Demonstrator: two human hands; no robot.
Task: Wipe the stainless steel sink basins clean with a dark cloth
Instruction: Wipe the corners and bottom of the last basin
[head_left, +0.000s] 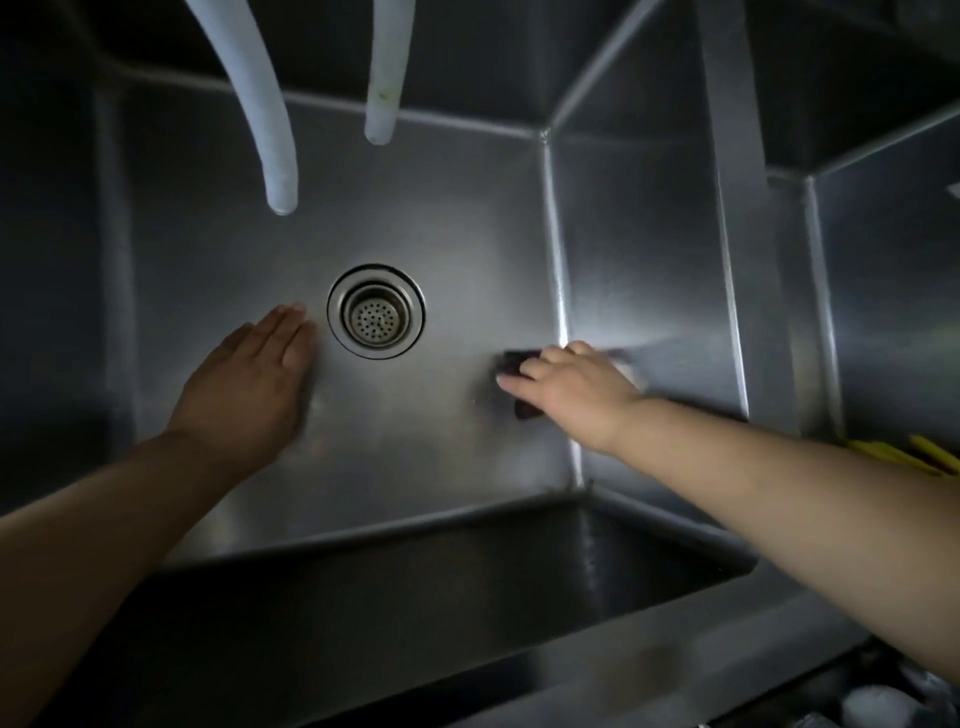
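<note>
The right hand (566, 387) presses the dark cloth (519, 382) against the basin floor (415, 441) near the right wall, fingers seemingly curled over it, though blur obscures this. The left hand (249, 384) lies flat, fingers straight, beside the drain strainer (376, 312). Two pale hoses (260, 114) hang above.

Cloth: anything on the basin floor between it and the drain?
Nothing visible. The right hand presses the cloth on the basin floor near the right wall; bare steel runs from there to the drain. The left hand lies flat on the drain's far side.
</note>
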